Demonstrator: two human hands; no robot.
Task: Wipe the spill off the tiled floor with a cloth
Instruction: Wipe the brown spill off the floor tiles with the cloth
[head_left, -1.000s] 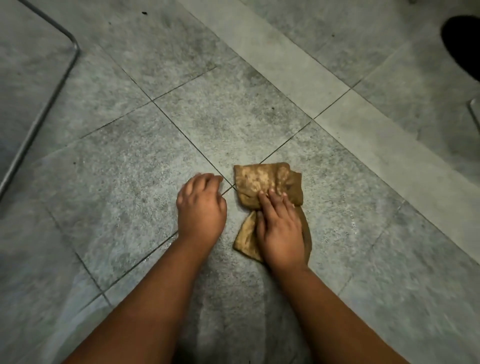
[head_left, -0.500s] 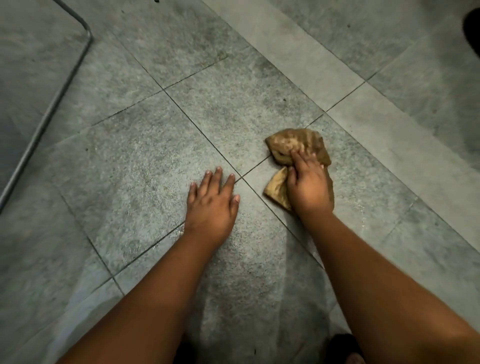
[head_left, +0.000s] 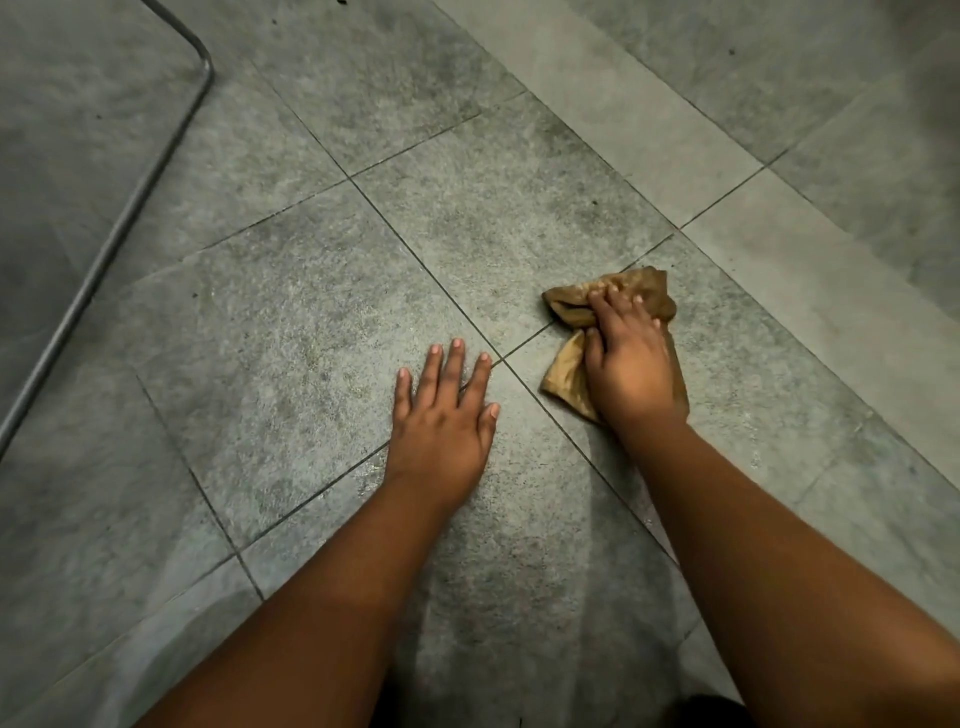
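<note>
Grey tiled floor (head_left: 291, 322) with thin dark lines between the square tiles; a paler grey strip of tile (head_left: 649, 140) running from the far middle down to the right edge.

Crumpled brown cloth (head_left: 631, 288) lying on the floor right of the middle, just past the spot where four tiles meet; bunched up at the far end, with a flat corner poking out on the near left side.

Right hand (head_left: 626, 358) on top of the cloth, palm down; fingers (head_left: 615, 306) bent a little and pressing into the bunched part; thumb on the left edge of the cloth; grip looks like a light hold on the cloth, pushing it down onto the tile.

Left hand (head_left: 441, 415) flat on the bare floor, to the left of the cloth and apart from it; fingers straight and spread; grip released, holding nothing; fingertips right at the tile line.

Both bare forearms reaching in from the near edge.

Thin bent grey metal rod (head_left: 130, 208) on the far left, curving at the top and slanting down to the left edge.

No wet patch easy to make out on the tiles.
</note>
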